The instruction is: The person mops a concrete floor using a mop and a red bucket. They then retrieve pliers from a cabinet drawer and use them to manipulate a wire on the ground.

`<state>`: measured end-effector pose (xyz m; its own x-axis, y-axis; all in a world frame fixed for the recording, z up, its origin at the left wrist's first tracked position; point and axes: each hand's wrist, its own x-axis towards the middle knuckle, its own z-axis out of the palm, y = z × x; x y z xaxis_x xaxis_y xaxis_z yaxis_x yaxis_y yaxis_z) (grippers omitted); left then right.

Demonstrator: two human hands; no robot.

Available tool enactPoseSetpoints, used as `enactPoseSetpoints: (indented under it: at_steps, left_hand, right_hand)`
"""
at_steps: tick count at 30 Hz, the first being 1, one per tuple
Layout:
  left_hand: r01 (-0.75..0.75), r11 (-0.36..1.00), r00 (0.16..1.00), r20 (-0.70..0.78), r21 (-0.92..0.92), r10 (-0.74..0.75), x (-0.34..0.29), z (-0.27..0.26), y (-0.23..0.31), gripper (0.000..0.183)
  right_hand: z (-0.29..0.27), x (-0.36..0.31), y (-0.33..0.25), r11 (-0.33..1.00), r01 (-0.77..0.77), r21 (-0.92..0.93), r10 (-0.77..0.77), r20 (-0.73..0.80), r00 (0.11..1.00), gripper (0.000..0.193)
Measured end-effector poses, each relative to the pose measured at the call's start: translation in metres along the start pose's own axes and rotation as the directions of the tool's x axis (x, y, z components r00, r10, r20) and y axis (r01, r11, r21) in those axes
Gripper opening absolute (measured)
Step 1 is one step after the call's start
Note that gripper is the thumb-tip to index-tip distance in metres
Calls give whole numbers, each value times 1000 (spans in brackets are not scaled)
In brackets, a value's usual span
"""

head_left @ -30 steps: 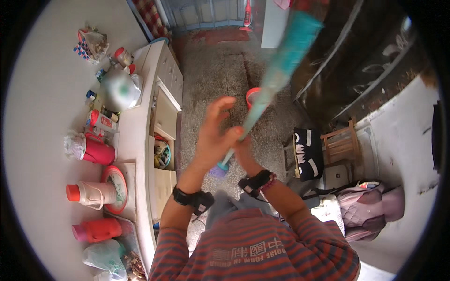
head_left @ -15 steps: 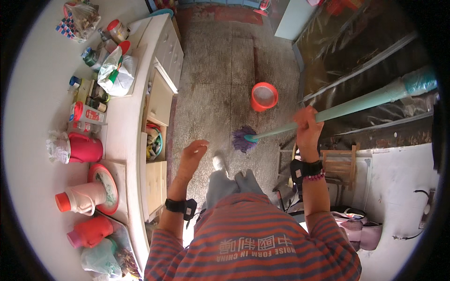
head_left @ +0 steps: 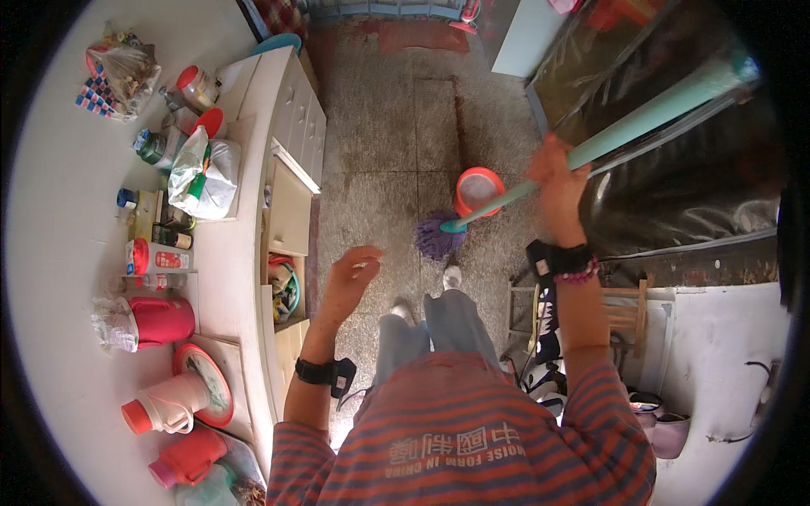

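Observation:
My right hand (head_left: 557, 179) is closed round the pale green handle of a mop (head_left: 629, 126), which slants from the upper right down to the floor. Its purple mop head (head_left: 438, 237) rests on the floor in front of my feet. Just behind it stands a red bucket (head_left: 480, 191) with greyish, cloudy content, and the handle passes over its near rim. My left hand (head_left: 354, 274) hangs in the air to the left of the mop head, fingers loosely bent and apart, holding nothing.
Along the left runs a white counter (head_left: 250, 202) crowded with jugs, bottles and bags, with an open cupboard compartment (head_left: 284, 287) below. A wooden chair (head_left: 624, 308) stands to my right. Dark plastic sheeting (head_left: 675, 181) covers the right side, and a blue-grey barrier (head_left: 380, 10) crosses the far end.
I have stepped forward, both feet now showing. My right hand and the mop handle have risen in view, and the mop head has come closer to the bucket.

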<state>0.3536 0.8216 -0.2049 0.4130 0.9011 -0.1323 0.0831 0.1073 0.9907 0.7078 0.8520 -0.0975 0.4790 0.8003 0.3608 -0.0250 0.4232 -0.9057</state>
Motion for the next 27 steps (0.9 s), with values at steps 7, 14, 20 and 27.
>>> enactPoseSetpoints:
  at_steps: [7,14,20,27]
  left_hand:
    - [216,976,965,-154,-4,-214,7,-9,-22,20]
    - [289,957,927,-240,-33,-289,5,1,-40,23]
    - [320,939,897,-280,-122,-342,26,33,-36,18]
    - [337,941,897,-302,-6,-323,28,49,-58,19]
  right_hand:
    - [-17,81,-33,993,-38,109,17,191,981,30]
    - [-22,136,-78,986,-76,149,57,126,990,26]
    - [-33,170,-113,997,50,61,-53,54,997,41]
    - [-89,192,4,992,121,-19,-123,-151,981,16]
